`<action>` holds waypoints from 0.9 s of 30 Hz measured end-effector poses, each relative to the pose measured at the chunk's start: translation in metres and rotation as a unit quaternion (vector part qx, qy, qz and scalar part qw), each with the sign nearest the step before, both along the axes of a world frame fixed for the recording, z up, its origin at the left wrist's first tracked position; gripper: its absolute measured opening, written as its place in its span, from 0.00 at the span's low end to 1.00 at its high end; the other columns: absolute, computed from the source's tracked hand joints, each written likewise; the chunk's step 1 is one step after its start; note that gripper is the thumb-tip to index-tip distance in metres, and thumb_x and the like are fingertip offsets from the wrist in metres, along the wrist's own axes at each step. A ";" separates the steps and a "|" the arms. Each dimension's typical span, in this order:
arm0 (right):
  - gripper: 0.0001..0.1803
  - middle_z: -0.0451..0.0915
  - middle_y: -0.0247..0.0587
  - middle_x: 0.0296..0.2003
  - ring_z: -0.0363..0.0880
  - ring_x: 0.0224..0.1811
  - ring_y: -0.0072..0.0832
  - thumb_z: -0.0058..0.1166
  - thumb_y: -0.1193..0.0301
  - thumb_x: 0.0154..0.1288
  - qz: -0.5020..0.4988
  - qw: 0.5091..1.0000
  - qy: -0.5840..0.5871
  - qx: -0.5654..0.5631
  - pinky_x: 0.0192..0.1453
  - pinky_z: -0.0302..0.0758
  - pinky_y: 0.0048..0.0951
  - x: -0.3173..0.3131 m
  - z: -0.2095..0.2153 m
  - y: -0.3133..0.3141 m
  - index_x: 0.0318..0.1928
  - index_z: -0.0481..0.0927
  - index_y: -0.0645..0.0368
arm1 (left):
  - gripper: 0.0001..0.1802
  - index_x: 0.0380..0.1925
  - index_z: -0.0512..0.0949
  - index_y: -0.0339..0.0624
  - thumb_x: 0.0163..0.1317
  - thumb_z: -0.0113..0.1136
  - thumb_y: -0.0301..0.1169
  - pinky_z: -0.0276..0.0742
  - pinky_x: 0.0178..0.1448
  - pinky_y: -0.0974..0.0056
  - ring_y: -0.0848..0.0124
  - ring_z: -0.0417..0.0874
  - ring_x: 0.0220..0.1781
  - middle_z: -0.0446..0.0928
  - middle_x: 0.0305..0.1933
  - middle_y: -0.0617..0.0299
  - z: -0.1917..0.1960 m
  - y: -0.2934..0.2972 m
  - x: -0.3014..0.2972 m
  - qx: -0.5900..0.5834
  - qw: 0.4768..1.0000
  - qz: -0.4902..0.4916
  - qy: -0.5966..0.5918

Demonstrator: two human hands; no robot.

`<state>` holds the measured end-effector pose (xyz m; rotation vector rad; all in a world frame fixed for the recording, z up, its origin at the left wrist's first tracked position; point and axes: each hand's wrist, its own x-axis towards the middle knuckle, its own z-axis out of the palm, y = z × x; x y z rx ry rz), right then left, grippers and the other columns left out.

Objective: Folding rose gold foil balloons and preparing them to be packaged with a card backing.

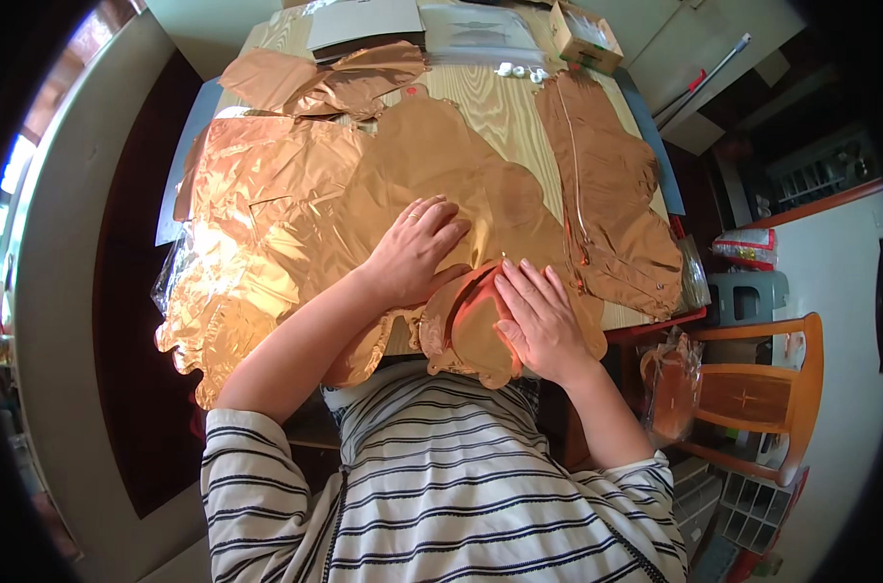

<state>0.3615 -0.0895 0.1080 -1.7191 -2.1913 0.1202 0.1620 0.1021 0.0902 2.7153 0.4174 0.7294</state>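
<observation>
right hand (543, 321): grip relaxed, fingers flat on the folded lobe (487, 352), pinching nothing i can see.
left hand (414, 255): palm down, grip slack, nothing clasped.
copper foil balloon (412, 146): flattened beneath both hands, at the near edge.
crease risk: uneven pressure might skew the fold or wrinkle it.
tabletop (500, 105): pale woodgrain, crinkled foil (266, 189) spread at left.
room: wooden chair (809, 389) right, grey stool (774, 291) beyond.

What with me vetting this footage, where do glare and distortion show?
In the head view, glare washes out patches of the crumpled gold foil at left; in the head view, the pale panel at far left bows near the dark rim, while the left hand and right hand look fairly sharp.
</observation>
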 end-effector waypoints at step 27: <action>0.19 0.80 0.43 0.50 0.79 0.53 0.43 0.61 0.75 0.67 -0.042 0.988 0.135 0.058 0.60 0.76 0.43 0.013 0.012 0.021 0.58 0.80 0.59 | 0.30 0.67 0.72 0.54 0.64 0.63 0.37 0.55 0.80 0.40 0.47 0.63 0.77 0.67 0.69 0.50 -0.003 -0.007 -0.002 0.025 0.996 0.030 0.081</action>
